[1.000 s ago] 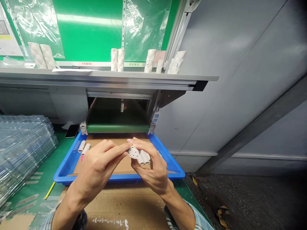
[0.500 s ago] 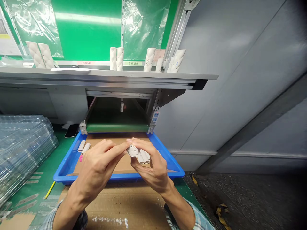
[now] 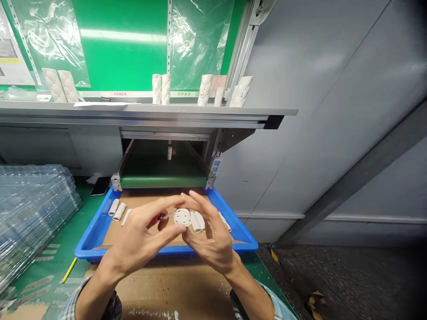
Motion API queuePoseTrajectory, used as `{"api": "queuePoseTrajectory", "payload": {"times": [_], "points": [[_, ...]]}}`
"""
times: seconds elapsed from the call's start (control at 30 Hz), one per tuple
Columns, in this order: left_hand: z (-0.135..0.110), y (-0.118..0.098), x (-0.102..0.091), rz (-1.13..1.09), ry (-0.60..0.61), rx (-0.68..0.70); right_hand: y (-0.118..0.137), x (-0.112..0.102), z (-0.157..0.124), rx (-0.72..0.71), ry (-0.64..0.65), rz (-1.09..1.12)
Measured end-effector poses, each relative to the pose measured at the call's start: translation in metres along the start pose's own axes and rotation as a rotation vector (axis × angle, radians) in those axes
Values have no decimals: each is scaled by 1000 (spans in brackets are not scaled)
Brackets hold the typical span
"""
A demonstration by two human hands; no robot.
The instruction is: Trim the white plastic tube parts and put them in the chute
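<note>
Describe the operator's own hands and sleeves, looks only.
Left hand and right hand both bare: no gloves, no watch visible. Light-blue plaid sleeves end on the forearms; dark fabric shows at the cuffs.

a white piece [image 3: 182,217], its round, holed end facing the camera, is held beside a mostly hidden red tool [image 3: 155,220].

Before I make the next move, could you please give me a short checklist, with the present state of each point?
1. White piece with holes between left hand and right hand: ok.
2. Its holed end facing the camera: ok.
3. Identity of the red item at the left hand: cannot tell, fingers partly hide it.
4. Blue tray below the conveyor belt end: ok.
5. Yellow stick outside the tray: ok.
</note>
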State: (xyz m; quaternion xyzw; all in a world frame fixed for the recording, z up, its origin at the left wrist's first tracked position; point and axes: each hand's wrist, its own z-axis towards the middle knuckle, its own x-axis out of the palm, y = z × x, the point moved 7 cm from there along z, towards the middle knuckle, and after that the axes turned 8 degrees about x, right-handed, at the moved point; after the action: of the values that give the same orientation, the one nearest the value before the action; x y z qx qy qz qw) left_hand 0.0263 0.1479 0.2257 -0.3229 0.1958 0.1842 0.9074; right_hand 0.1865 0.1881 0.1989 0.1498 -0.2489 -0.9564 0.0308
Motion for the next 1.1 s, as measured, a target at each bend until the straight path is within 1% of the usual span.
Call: {"api": "queuePoseTrajectory", "payload": {"times": [0.07,0.17,0.3,0.37,0.5,0.57,0.6,0.63,0.67,0.7,0.77,0.8,0.83,0.87,0.9,0.97,1.03,1.1], "points": [[-1,3,8,-142,54,-62,-3,0,-4,30,17,31],[-2,3,12,-267,74,-98,-4,0,-9,50,37,68],[-2,-7,11,-371,86,-79,4,-1,-10,16,54,73],[-3,-8,10,-402,90,-92,9,-2,-8,0,55,79],[-7,-3,18,-576,160,-200,16,-1,-5,-26,80,63],[-8,1,19,-598,154,-227,16,0,-3,-14,105,43],[-7,2,19,-572,138,-219,13,0,-1,24,105,57],[-7,2,17,-532,120,-197,8,-1,1,99,96,103],[-6,1,17,-489,105,-164,0,-1,3,210,87,189],[-5,0,17,-445,97,-127,-10,1,4,347,92,313],[-4,-4,19,-358,92,-40,-26,14,2,620,160,613],[-4,-7,20,-310,84,10,-29,21,0,719,205,745],[-4,-9,20,-254,69,62,-31,27,-1,779,241,844],[-4,-11,19,-187,39,116,-31,29,-1,801,250,904],[-5,-13,17,-114,-1,163,-33,29,0,795,229,922],[-6,-11,11,28,-95,192,-36,24,3,739,144,862],[-7,-5,4,140,-182,129,-37,16,6,660,72,721],[-7,3,-2,208,-215,23,-36,8,7,585,28,546]]}}
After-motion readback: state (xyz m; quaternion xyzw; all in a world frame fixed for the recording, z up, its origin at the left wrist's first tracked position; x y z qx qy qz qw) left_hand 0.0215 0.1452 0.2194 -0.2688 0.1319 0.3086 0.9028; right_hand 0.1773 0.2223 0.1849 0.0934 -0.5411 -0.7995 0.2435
